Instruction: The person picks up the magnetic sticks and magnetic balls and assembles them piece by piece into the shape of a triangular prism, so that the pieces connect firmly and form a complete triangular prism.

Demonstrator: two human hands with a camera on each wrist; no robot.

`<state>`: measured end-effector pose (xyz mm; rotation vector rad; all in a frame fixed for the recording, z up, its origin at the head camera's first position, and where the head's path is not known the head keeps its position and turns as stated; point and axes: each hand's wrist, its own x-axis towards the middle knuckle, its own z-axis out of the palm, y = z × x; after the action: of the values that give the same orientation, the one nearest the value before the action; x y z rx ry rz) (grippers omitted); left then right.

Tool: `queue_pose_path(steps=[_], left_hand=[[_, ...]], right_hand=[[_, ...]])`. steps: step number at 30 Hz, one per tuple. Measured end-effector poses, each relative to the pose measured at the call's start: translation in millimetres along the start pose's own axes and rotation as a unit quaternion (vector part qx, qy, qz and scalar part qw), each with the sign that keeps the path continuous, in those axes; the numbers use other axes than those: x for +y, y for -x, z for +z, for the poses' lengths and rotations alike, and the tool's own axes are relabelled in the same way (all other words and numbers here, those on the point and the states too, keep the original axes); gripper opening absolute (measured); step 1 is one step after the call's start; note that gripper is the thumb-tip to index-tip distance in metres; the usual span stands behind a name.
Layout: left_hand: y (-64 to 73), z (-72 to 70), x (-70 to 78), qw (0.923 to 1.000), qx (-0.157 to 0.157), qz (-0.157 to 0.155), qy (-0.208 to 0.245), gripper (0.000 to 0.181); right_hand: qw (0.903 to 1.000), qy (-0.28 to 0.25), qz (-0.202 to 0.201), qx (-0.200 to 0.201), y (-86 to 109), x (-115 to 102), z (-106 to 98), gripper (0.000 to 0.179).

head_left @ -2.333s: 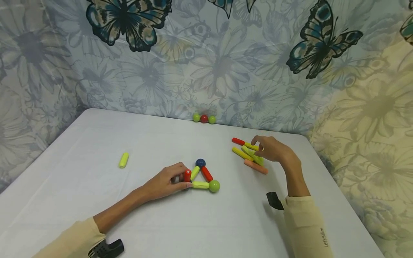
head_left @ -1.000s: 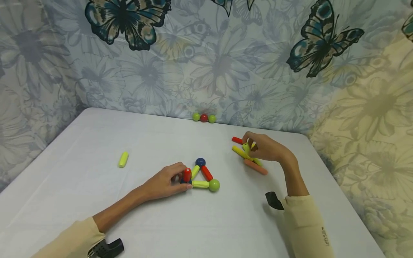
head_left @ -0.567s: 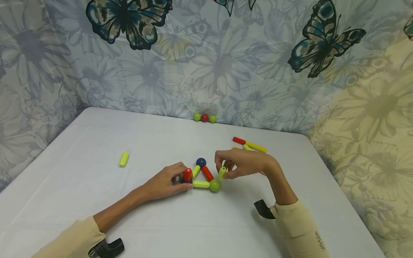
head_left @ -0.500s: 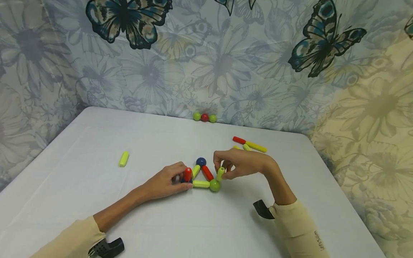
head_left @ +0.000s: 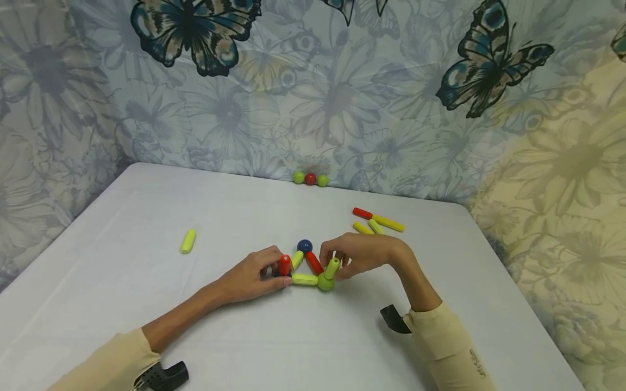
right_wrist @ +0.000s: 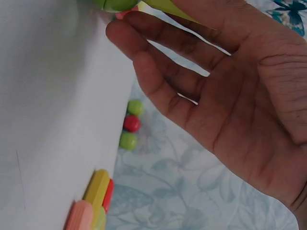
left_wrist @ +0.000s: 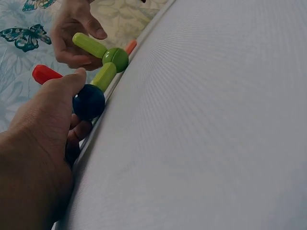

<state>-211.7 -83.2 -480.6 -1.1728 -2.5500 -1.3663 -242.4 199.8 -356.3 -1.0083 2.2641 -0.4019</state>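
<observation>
Now, nearest of all, the left hand (head_left: pixel 254 277) had thumb and fingers curled round a near blue ball (left_wrist: pixel 89 102), presumably to steady that corner of the triangle, with an upright red rod (head_left: pixel 285 264) standing from it; just beside, the right hand (head_left: pixel 364 252) was loosely parted behind a leaning lime rod (head_left: pixel 332 269), no pinch to be seen, though any brush of the thumb could not be told; that rod tilted up from a green ball (head_left: pixel 325 283), the fingers close by probably to guide it; a lying lime rod (head_left: pixel 305 279) joined the front corners, and two more rods ran back to a far blue ball (head_left: pixel 305 246); beyond, a pile of rods (head_left: pixel 386 222) lay partly behind the right hand, seemingly for easy reach; three balls (head_left: pixel 310 179), green, red, green, lined the table (head_left: pixel 235 342) edge, likely set out of the way; and the make of it all: balls round and glossy, plastic by the look; rods stubby and ridged; table covering white, faintly creased; behind, a soft floral backdrop (head_left: pixel 337 103) with printed butterflies.
</observation>
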Motion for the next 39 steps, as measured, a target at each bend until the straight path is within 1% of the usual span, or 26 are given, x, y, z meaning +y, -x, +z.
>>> queue_pose_path(steps=[5, 17, 23, 28, 32, 34, 36, 39], left_hand=[[0.6, 0.7, -1.8, 1.0000, -0.001, -0.006, 0.002, 0.012], [-1.2, 0.9, -2.0, 1.0000, -0.003, -0.009, 0.000, 0.011], [0.2, 0.3, -1.2, 0.9999, -0.003, -0.011, 0.001, 0.011], [0.9, -1.1, -0.5, 1.0000, -0.001, -0.002, -0.003, 0.012], [1.5, -2.9, -0.6, 1.0000, 0.002, 0.005, -0.001, 0.013], [1.8, -3.0, -1.3, 1.0000, 0.005, 0.005, 0.003, 0.013], [1.3, -1.8, -1.8, 0.9999, 0.006, 0.008, 0.008, 0.014], [0.1, 3.0, -2.8, 0.9998, 0.002, 0.013, 0.014, 0.013]], right_hand=[[0.9998, 0.005, 0.017, -0.006, -5.4, 1.6, 3.4, 0.018], [0.9988, 0.006, 0.048, -0.001, -7.3, -8.6, 6.3, 0.018], [0.9980, 0.004, 0.063, -0.005, -8.3, -9.2, 8.0, 0.018], [0.9971, 0.006, 0.075, -0.017, -9.0, -8.1, 7.6, 0.022], [0.9959, 0.015, 0.087, -0.022, -6.2, -7.0, 3.9, 0.033], [0.9954, 0.017, 0.093, -0.017, -2.9, -5.0, 0.0, 0.039], [0.9950, 0.014, 0.099, -0.001, 2.1, -0.6, -5.8, 0.043], [0.9939, 0.002, 0.102, 0.043, 5.5, 13.9, -17.7, 0.045]])
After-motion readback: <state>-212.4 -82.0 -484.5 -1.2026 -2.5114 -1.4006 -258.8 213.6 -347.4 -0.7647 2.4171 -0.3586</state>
